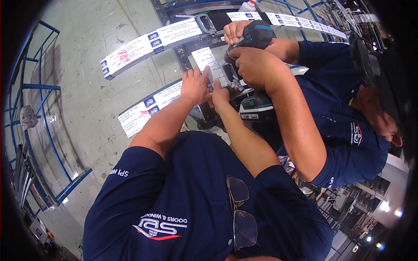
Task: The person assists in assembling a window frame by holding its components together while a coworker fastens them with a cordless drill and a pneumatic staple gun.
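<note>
Two bare hands of the wearer are working at the centre of the frame, over one short profile wrapped in white printed film [203,56]. The left hand [194,88] is resting across it, four fingers spreading toward the top; the right hand [220,95] is sitting just beside, one digit pointing upward, while whether its partly hidden fingers are pinching anything cannot be told.

At least three more white-filmed profiles are showing: one long piece [152,47] is slanting across the upper left, a second [135,117] is lying left of centre, and a third [307,25] is stretching along the upper right. Right of centre, two co-worker's hands [254,67] are meeting at one black-and-teal power drill [260,34]. One black-and-teal tool casing [257,103] is lying below them. One white bottle with a red cap [247,6] is standing at the top edge.
</note>
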### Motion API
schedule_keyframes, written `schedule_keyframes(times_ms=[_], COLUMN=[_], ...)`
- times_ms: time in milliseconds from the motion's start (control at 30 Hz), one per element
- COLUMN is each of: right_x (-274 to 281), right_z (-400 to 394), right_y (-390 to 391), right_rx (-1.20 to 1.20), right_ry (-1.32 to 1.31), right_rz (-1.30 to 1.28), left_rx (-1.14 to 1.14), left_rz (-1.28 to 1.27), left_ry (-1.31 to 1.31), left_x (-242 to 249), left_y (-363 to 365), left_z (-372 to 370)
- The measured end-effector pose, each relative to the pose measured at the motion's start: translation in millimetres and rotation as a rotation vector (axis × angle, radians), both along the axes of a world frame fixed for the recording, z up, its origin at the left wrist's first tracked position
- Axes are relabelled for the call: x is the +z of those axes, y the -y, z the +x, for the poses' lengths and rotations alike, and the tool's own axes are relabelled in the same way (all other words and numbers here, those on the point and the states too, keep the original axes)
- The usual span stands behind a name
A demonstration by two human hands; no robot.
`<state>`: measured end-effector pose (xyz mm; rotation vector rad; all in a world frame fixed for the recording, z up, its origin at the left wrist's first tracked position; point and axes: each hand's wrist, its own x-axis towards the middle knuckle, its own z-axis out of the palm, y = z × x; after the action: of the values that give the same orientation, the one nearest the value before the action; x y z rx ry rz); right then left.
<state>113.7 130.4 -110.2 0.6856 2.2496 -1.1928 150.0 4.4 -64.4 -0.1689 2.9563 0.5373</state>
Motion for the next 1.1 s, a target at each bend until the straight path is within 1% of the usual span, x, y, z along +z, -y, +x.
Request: schedule_keyframes(times_ms=[67, 167, 267, 367, 467, 900, 1100], right_x=[9.3, 0.1, 15.9, 1.6, 30.3, 17.8, -6.6], right_z=[1.3, -0.3, 2.7, 1.0, 7.3, 4.2, -0.5], right_y=[1.1, -1.3, 2.3, 0.3, 5.5, 2.3, -2.8], right_rx=[0.003, 0.002, -0.01, 0.011, -0.007, 0.008, 0.005], right_ry=[0.017, 0.013, 0.005, -0.038, -0.016, 0.001, -0.028], right_rz=[-0.007, -0.024, -0.01, 0.046, -0.016, -0.004, 0.035], left_rx=[0.0, -0.001, -0.002, 0.0, 0.003, 0.0, 0.007], left_rz=[0.004, 0.008, 0.011, 0.017, 0.018, 0.005, 0.014], left_ry=[-0.006, -0.022, -0.033, -0.037, -0.038, -0.019, -0.023], left_x=[1.1, -2.5, -3.2, -2.4, -3.0, 1.3, 1.6], left_y=[0.1, -0.1, -0.1, 0.0, -0.4, -0.7, -1.5], left_z=[0.3, 1.0, 1.3, 1.2, 1.6, 1.0, 1.3])
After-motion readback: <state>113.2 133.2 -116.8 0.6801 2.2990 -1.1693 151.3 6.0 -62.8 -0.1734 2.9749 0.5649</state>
